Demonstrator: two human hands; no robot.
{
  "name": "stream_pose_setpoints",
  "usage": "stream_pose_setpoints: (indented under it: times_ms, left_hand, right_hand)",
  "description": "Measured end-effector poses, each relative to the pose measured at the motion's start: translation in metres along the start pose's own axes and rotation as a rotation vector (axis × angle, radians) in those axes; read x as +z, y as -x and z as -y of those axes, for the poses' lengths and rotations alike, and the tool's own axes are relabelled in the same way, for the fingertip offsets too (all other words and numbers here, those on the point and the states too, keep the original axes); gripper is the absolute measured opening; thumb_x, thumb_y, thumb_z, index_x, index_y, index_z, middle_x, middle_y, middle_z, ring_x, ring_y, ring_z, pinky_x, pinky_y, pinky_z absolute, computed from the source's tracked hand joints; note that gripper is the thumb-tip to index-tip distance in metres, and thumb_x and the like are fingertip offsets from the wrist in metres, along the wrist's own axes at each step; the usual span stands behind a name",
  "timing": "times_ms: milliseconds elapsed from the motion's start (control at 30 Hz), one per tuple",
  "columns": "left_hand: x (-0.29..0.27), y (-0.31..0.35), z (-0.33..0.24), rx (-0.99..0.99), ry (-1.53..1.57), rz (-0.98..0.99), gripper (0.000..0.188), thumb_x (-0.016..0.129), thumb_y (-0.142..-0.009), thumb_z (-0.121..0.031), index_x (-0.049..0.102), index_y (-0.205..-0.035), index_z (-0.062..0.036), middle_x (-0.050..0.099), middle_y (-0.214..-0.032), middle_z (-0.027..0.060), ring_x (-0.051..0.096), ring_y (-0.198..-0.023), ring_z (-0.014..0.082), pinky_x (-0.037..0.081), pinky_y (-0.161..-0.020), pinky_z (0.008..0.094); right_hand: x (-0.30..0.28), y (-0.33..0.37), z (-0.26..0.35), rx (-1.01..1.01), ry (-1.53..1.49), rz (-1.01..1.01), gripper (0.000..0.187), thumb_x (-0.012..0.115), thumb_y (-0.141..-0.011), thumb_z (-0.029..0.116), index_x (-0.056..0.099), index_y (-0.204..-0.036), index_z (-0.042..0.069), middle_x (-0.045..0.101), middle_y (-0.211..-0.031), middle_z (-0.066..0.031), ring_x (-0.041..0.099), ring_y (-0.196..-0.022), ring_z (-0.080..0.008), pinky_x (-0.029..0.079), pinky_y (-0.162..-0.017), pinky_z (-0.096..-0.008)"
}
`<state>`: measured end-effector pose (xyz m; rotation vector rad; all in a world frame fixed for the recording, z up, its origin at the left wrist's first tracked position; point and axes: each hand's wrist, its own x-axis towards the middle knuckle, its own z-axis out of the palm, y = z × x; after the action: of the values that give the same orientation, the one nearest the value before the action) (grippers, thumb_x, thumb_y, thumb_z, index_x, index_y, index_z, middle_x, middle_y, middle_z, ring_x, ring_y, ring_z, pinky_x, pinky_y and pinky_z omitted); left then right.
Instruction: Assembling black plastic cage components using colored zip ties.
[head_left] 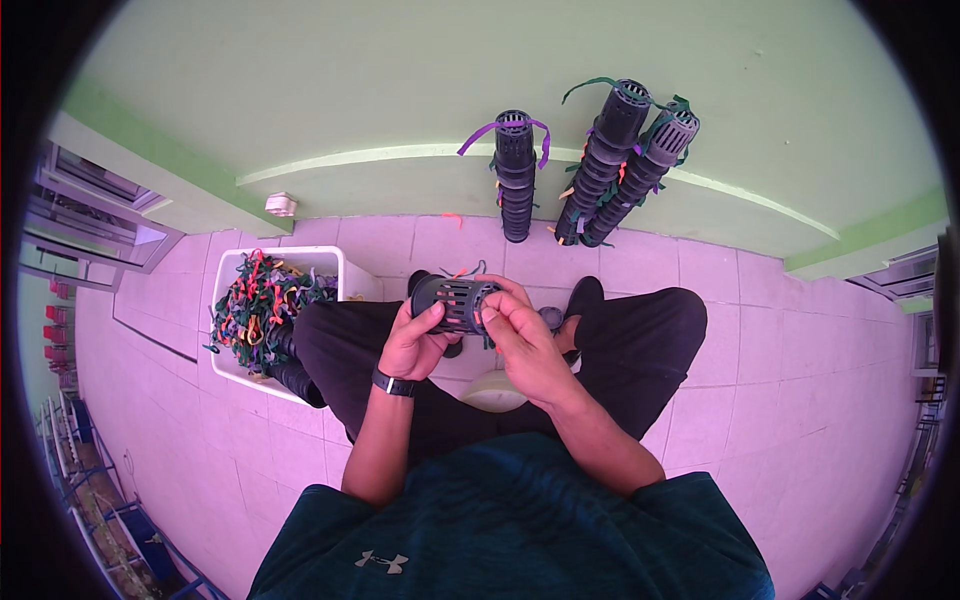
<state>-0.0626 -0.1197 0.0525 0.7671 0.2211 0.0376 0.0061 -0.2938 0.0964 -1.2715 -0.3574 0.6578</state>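
Note:
Between my knees I hold a black slotted net cup [458, 303] lying on its side, with bits of coloured fabric strip sticking out above and below it. My left hand [412, 342], below a dark wristwatch, is wrapped round the cup's closed-looking left end, thumb on the slots. At the rim on the right, my right hand [522, 333] grips the cup with bent fingers; whether a strip is pinched there is too small to make out. By my left knee stands a white bin [345, 280] heaped with many-coloured fabric strips [262, 312] and several black cups [297, 380].
Against the green wall lean three stacks of net cups: one at left [515, 185], one in the middle [598, 165], one at right [640, 175], strips hanging off them. An orange scrap [453, 217] lies on the tiled floor [755, 400]. Under me is a pale round seat [492, 392].

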Motion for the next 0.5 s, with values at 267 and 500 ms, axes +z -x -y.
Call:
stream_pose_setpoints:
  times_ms: [267, 500]
  left_hand:
    - [-0.004, -0.002, 0.010, -0.003, 0.129, -0.002, 0.039, 0.060, -0.097, -0.016, 0.051, -0.131, 0.0009, 0.065, -0.118, 0.0146, 0.066, -0.106, 0.0257, 0.056, -0.087, 0.0452]
    - [-0.034, -0.004, 0.025, -0.013, 0.019, 0.032, 0.036, 0.061, -0.097, -0.017, 0.054, -0.126, 0.0010, 0.066, -0.116, 0.0152, 0.068, -0.103, 0.0258, 0.058, -0.086, 0.0453]
  right_hand:
    - [0.004, -0.005, -0.020, -0.046, 0.072, -0.082, 0.019, 0.047, -0.101, 0.012, 0.061, -0.098, 0.000, 0.040, -0.139, -0.0145, 0.045, -0.126, -0.0239, 0.039, -0.103, -0.0341]
    - [0.001, 0.003, -0.025, 0.131, -0.223, -0.093, 0.017, 0.049, -0.102, 0.011, 0.063, -0.101, 0.001, 0.041, -0.139, -0.0068, 0.045, -0.119, -0.0146, 0.038, -0.101, -0.0294]
